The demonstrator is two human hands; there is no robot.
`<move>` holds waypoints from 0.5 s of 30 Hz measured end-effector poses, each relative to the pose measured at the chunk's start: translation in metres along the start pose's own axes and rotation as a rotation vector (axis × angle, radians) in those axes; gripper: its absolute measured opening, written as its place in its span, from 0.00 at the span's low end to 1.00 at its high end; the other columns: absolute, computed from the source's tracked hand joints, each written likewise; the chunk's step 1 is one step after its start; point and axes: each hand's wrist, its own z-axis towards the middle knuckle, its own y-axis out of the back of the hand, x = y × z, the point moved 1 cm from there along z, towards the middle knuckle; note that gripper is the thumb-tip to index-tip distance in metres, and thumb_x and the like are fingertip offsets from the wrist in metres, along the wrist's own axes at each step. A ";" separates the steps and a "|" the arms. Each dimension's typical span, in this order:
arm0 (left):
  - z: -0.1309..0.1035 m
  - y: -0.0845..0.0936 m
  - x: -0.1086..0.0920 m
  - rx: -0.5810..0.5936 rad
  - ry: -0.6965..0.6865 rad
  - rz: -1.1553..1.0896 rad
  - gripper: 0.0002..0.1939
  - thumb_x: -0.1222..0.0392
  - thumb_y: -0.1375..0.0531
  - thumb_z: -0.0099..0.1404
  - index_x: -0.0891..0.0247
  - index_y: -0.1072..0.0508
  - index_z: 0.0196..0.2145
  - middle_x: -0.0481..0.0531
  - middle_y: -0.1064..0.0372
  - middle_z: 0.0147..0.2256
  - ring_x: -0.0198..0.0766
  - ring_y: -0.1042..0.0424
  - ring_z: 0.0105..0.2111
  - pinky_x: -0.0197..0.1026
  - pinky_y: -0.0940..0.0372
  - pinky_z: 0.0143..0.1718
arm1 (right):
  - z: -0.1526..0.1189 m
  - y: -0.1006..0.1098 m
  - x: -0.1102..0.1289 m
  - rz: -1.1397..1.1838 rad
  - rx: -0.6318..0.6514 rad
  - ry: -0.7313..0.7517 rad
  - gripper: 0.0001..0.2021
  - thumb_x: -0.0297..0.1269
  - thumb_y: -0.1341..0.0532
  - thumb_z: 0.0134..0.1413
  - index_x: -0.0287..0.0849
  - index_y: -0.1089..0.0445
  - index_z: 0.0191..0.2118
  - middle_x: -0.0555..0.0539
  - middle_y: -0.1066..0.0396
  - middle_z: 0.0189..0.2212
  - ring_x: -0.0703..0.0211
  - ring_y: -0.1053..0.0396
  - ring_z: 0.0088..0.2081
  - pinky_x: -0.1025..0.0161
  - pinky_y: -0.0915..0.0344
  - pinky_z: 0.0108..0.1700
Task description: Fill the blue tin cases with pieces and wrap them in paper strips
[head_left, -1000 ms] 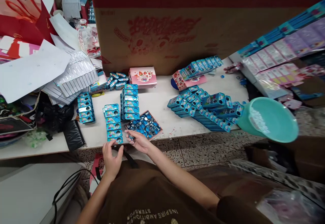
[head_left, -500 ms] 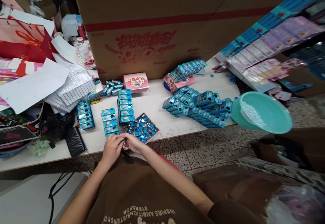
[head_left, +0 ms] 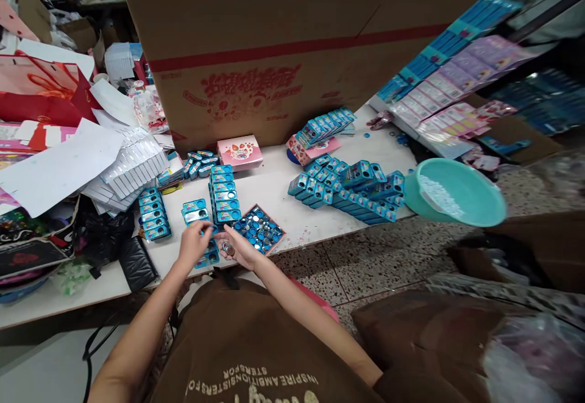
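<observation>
At table (head_left: 267, 189) edge, my left fingers (head_left: 204, 226) pinch blue cap (head_left: 214, 230) over boxes (head_left: 195, 214); right hand (head_left: 242, 249), beside tray (head_left: 277, 242), curls palm-up round silver caps (head_left: 228, 249), likely preventing spills.

Round tins (head_left: 228, 249) — right palm (head_left: 236, 249)

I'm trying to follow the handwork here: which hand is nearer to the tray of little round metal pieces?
The right hand, palm up beside the left edge of the tray. The left hand is farther left, over the blue boxes.
</observation>
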 end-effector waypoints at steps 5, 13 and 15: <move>0.050 0.007 0.034 -0.022 0.278 0.062 0.07 0.62 0.41 0.56 0.63 0.27 0.33 0.50 0.27 0.29 0.37 0.29 0.31 0.37 0.36 0.35 | 0.003 0.017 -0.015 -0.084 -0.193 0.063 0.19 0.53 0.42 0.48 0.41 0.34 0.37 0.55 0.39 0.23 0.70 0.43 0.19 0.69 0.54 0.20; 0.079 0.001 0.031 0.123 0.237 0.309 0.05 0.59 0.37 0.52 0.62 0.28 0.26 0.55 0.32 0.36 0.45 0.33 0.42 0.43 0.41 0.43 | 0.003 0.031 -0.029 -0.100 -0.285 0.135 0.17 0.50 0.41 0.44 0.42 0.34 0.36 0.56 0.40 0.22 0.70 0.44 0.18 0.69 0.57 0.19; 0.079 0.002 0.028 0.080 0.257 0.423 0.11 0.55 0.36 0.51 0.63 0.29 0.30 0.57 0.35 0.39 0.49 0.37 0.46 0.46 0.43 0.46 | 0.000 0.033 -0.026 -0.081 -0.301 0.142 0.16 0.48 0.41 0.44 0.42 0.34 0.36 0.56 0.40 0.22 0.70 0.44 0.18 0.69 0.57 0.20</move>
